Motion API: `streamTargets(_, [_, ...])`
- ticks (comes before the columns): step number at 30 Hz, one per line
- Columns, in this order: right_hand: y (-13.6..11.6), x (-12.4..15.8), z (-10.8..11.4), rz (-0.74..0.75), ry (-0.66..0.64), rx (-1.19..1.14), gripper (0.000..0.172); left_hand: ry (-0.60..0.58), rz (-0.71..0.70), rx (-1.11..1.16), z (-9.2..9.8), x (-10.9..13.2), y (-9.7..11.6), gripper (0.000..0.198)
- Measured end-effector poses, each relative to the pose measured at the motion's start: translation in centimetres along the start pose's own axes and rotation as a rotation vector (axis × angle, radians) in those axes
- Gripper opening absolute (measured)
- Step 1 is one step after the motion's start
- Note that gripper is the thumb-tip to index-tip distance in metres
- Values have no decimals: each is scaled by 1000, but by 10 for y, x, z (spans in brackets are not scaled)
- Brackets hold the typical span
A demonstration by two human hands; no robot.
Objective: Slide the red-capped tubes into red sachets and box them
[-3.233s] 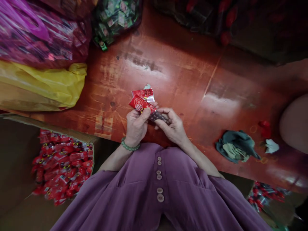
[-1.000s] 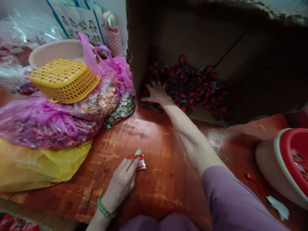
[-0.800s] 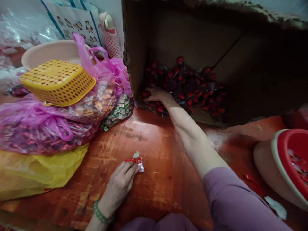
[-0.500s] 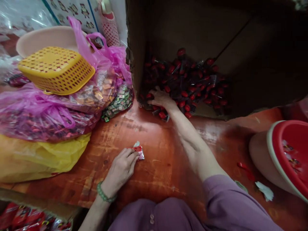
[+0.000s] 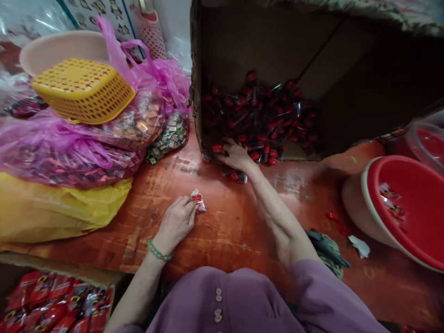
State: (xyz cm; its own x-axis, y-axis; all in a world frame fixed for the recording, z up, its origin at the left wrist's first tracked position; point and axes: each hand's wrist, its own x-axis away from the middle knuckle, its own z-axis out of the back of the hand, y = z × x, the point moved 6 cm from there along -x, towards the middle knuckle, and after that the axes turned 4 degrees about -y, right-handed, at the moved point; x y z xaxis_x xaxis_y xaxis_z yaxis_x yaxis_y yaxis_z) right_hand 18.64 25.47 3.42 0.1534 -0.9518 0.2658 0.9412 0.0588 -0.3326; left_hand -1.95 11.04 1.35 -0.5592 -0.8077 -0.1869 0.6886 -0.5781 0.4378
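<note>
My left hand [image 5: 178, 216], with a green bead bracelet at the wrist, pinches the edge of a small red and silvery-white packet [image 5: 199, 203] against the table. My right hand [image 5: 237, 155] reaches into the mouth of a large cardboard box [image 5: 196, 88]. Its fingers are apart beside a red clear-wrapped piece [image 5: 217, 148] at the box's front left corner; whether they touch it I cannot tell. Behind the hand lies a heap of similar red wrapped pieces [image 5: 274, 122]. One more wrapped piece [image 5: 238, 176] lies on the table just below my right hand.
Pink bags [image 5: 65, 162] of small packets, topped by a yellow basket [image 5: 83, 90], are piled at left. A red basin [image 5: 430, 199] with a few packets stands at right. Near it lie a dark green bundle [image 5: 328, 252] and a white scrap [image 5: 360, 246]. Red packets [image 5: 52, 300] fill a lower-left box.
The view has shifted, bringing more of the right basin and lower-left box into sight. My right hand has drawn slightly back from the front pieces. My left hand still pinches the packet.
</note>
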Motion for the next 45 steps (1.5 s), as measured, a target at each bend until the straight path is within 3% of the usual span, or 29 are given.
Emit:
streamTargets(6, [-8, 27, -15, 120, -20, 71, 40, 10, -1, -12, 0, 2, 1, 22])
streamTargets(10, [-9, 46, -13, 159, -24, 132, 21, 48, -2, 18, 0, 3, -1, 21])
streamTargets(13, [-16, 54, -3, 119, -44, 226, 16, 100, -10, 52, 1, 6, -3, 19])
streamTargets(17, [-43, 41, 13, 90, 132, 261, 31, 99, -15, 15, 2, 7, 0, 17])
streamTargets(21, [-64, 7, -4, 85, 120, 223, 52, 1, 9, -64, 0, 6, 5, 17])
streamTargets(24, [-61, -8, -19, 52, 107, 193, 46, -45, 11, -104, 0, 4, 5, 17])
streamTargets(28, [-47, 6, -27, 60, 118, 127, 46, -8, 17, -72, 1, 3, 2, 16])
streamTargets(32, [-24, 40, -25, 85, 186, -149, 40, 67, 18, -42, 4, 5, 2, 20])
streamTargets(35, [-4, 65, -28, 105, 275, -587, 37, 77, 38, -47, 7, 8, 2, 24])
streamTargets(38, [11, 85, -42, 85, 253, -1063, 42, 113, 69, 30, 14, 9, 4, 19])
streamTargets(41, [10, 107, -58, 62, 183, -1374, 46, 194, 99, 216, 23, 11, 7, 12])
streamTargets(45, [-3, 139, -65, 77, 168, -1489, 45, 234, 188, 568, 27, 14, 10, 6])
